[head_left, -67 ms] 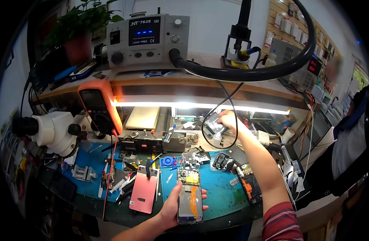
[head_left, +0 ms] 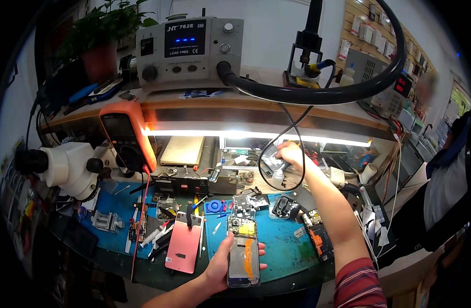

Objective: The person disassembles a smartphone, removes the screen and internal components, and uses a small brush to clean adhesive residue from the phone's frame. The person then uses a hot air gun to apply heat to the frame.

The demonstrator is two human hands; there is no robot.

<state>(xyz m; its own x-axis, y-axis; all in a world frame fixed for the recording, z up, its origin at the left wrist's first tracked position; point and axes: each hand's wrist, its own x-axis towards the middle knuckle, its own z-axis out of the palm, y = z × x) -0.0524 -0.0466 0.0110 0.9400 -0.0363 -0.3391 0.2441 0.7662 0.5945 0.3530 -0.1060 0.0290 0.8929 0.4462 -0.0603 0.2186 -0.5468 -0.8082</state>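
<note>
An opened phone (head_left: 244, 251), with a yellow patch near the top and an orange ribbon cable, is gripped in my left hand (head_left: 220, 267), screenless side up. My right hand (head_left: 288, 153) reaches to the back of the bench, its fingers closed on a grey-and-dark flat item (head_left: 271, 156) that I cannot make out, just above a small white bottle (head_left: 277, 178). A pink phone panel (head_left: 182, 246) with a black flex lies left of the held phone. Small phone parts (head_left: 242, 205) sit just beyond it.
A blue mat (head_left: 281, 262) bears parts and a phone frame (head_left: 320, 238). A white microscope (head_left: 71, 169) and orange multimeter (head_left: 126, 138) stand left. On the shelf (head_left: 256, 113) are a grey hot-air station (head_left: 186, 72) with looping hose, a plant and a power supply (head_left: 379, 97).
</note>
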